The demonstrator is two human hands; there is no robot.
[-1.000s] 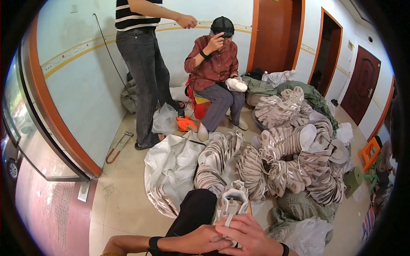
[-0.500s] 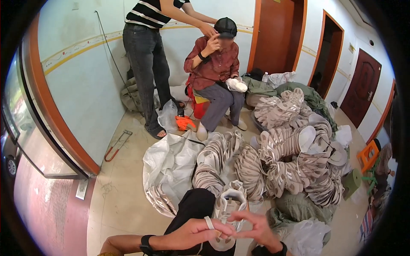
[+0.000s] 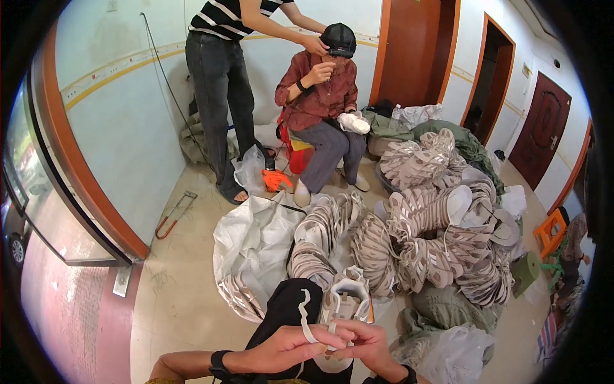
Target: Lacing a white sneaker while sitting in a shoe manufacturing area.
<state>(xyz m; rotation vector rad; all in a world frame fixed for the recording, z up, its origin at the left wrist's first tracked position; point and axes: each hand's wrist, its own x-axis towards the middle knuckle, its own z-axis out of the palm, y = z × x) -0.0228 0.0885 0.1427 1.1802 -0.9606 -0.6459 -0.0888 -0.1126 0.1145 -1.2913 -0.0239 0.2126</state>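
Observation:
A whitish flat shoelace is pinched between the fingers of my left hand, its loose end standing up wavy above them. My right hand meets the left, fingers closed on the lace too, and a short length of it shows between the two. Just under and beyond my hands, a beige and white sneaker upper lies with its opening away from me. My hands hide its nearer part. The black cloth over my leg is to its left.
Stacks of beige shoe uppers cover the floor ahead and right, beside a white woven sack. Green sacking and clear plastic lie at my right. A seated person holds a white shoe; another stands over them.
My right hand has come in to the left and closed on the lace. The lace's loose end now rises higher above my left hand. The standing person's hand has shifted at the cap.

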